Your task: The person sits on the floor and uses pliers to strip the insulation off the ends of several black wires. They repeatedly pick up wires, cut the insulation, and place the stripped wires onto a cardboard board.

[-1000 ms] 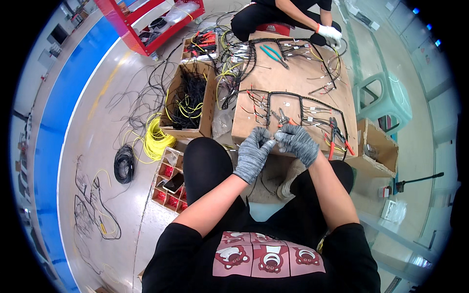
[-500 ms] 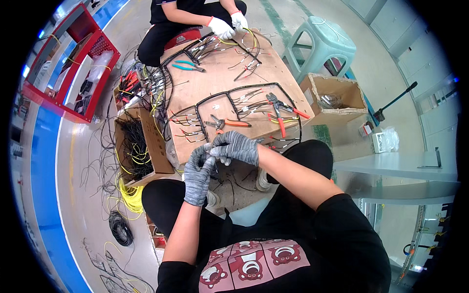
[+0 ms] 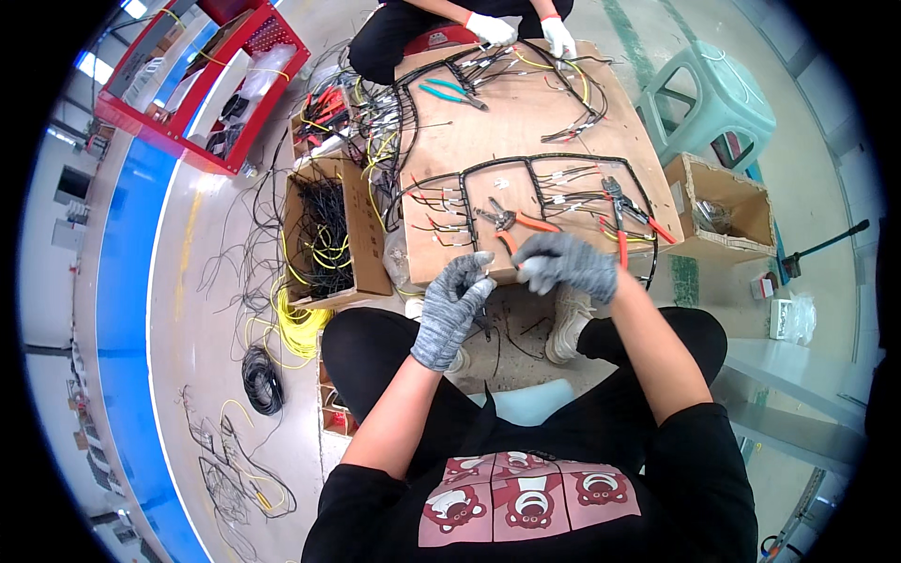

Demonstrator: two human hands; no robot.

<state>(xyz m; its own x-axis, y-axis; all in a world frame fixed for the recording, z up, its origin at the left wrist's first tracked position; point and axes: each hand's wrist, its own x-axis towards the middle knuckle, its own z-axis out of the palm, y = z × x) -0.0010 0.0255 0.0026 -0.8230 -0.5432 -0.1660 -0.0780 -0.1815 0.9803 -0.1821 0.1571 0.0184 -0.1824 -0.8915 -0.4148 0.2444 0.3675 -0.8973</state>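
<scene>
My left hand [image 3: 450,314], in a grey knitted glove, is closed near the board's front edge. Thumb and fingertips pinch something too small to make out. My right hand [image 3: 572,267], gloved alike, hovers with curled fingers by the lower handle of orange-handled wire strippers [image 3: 502,219]; whether it grips that handle is unclear. The strippers lie on the wooden board [image 3: 436,141]. Beyond them a black-taped wire harness [image 3: 497,161] with several labelled, red-tipped branches is spread out. Red-handled crimping pliers [image 3: 617,202] rest on its right side.
Across the board a co-worker's white-gloved hands [image 3: 493,28] handle another harness, near teal-handled pliers [image 3: 450,92]. A carton of black wires [image 3: 371,230] stands left, another carton [image 3: 727,239] right. A pale green stool [image 3: 723,94] and a red rack [image 3: 178,131] stand farther off.
My hands were together and have parted; the right one has moved right, beside the orange-handled strippers. The whole view has shifted, so the board appears farther right and higher.
</scene>
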